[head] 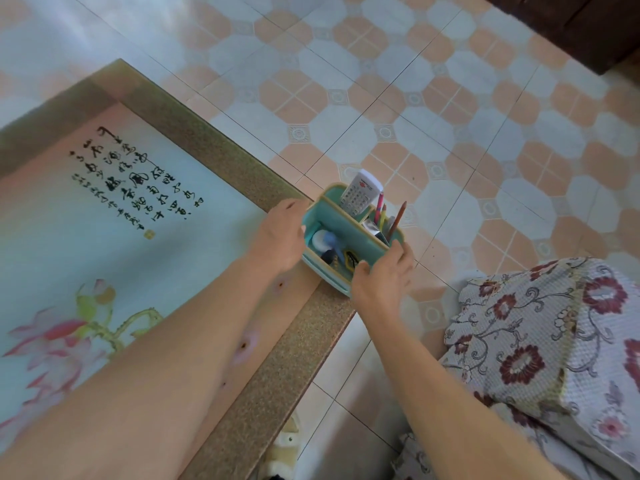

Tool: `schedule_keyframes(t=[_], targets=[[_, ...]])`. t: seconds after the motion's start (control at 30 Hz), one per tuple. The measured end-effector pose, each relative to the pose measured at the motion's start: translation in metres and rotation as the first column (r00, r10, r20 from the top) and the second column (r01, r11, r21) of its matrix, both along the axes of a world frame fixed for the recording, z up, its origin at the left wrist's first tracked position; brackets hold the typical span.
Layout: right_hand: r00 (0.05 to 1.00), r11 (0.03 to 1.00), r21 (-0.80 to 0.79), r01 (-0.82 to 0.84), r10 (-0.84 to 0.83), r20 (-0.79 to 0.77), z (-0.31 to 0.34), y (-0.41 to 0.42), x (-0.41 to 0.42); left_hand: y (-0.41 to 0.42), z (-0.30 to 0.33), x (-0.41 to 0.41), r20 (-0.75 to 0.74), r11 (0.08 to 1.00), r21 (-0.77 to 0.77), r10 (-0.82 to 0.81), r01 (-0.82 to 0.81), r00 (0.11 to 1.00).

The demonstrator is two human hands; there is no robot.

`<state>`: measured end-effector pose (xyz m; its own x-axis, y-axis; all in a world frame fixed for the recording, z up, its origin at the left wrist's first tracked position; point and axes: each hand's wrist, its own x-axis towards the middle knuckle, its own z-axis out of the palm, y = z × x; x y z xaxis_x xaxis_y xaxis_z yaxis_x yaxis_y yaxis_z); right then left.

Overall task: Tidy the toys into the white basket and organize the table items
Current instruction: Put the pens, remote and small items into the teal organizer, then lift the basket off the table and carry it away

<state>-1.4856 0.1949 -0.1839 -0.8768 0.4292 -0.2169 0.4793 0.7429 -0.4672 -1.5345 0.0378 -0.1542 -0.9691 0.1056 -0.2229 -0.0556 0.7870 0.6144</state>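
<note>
Teal organizer (pixel 341 233) sitting at the table's (pixel 263 386) right edge, mid-frame, partly overhanging the tiled floor (pixel 381 81); long axis running lower left to upper right. Being gripped from both sides: left hand (pixel 282 233) curling round the near-left wall, right hand (pixel 382 275) clamping the lower right corner, fingers over the rim. Standing upright in the far compartments: white remote (pixel 360 194), pencils (pixel 388 213) tilting toward the upper right. Small items lying in the near compartment, too blurred to name. Open floor stretching above and right; floral cushion (pixel 547 344) crowding the lower right.
</note>
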Motion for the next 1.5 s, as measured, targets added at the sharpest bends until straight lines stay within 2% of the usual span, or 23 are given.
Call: schedule_keyframes(t=[0.23,0.33,0.43,0.6,0.7,0.83,1.0,1.17,1.37,1.5], targets=[[0.946,0.95,-0.041,-0.309,0.303,-0.12,0.034,-0.097,0.013,-0.071,0.017,0.056,-0.11,0.996,0.047,0.086,-0.081,0.99],[0.881,0.885,-0.035,-0.464,0.456,-0.125,0.038,-0.144,0.027,-0.12,0.021,0.087,-0.137,0.982,0.058,0.184,-0.178,0.973],[0.79,0.787,-0.094,-0.61,0.596,-0.146,0.04,-0.215,0.061,-0.191,0.025,0.139,-0.143,0.954,0.021,0.298,-0.298,0.944],[0.641,0.62,-0.195,-0.76,0.765,-0.064,0.028,-0.337,0.132,-0.308,0.02,0.238,-0.137,0.877,-0.034,0.47,-0.479,0.872],[0.592,0.558,-0.292,-0.777,0.805,-0.04,0.018,-0.393,0.169,-0.369,0.018,0.293,-0.186,0.81,-0.076,0.562,-0.582,0.806],[0.555,0.534,-0.396,-0.747,0.829,0.072,0.007,-0.457,0.201,-0.434,0.015,0.348,-0.234,0.675,-0.093,0.7,-0.732,0.675],[0.5,0.518,-0.477,-0.71,0.848,0.176,-0.012,-0.533,0.237,-0.5,-0.011,0.394,-0.17,0.545,-0.132,0.811,-0.828,0.56],[0.516,0.569,-0.509,-0.646,0.817,0.258,-0.03,-0.577,0.241,-0.533,-0.038,0.406,-0.095,0.482,-0.137,0.863,-0.866,0.496],[0.558,0.613,-0.549,-0.568,0.777,0.291,-0.045,-0.606,0.227,-0.559,-0.059,0.398,0.154,0.456,-0.202,0.889,-0.866,0.432],[0.518,0.618,-0.591,-0.519,0.777,0.357,-0.049,-0.611,0.223,-0.568,-0.075,0.394,0.209,0.46,-0.207,0.883,-0.863,0.42]])
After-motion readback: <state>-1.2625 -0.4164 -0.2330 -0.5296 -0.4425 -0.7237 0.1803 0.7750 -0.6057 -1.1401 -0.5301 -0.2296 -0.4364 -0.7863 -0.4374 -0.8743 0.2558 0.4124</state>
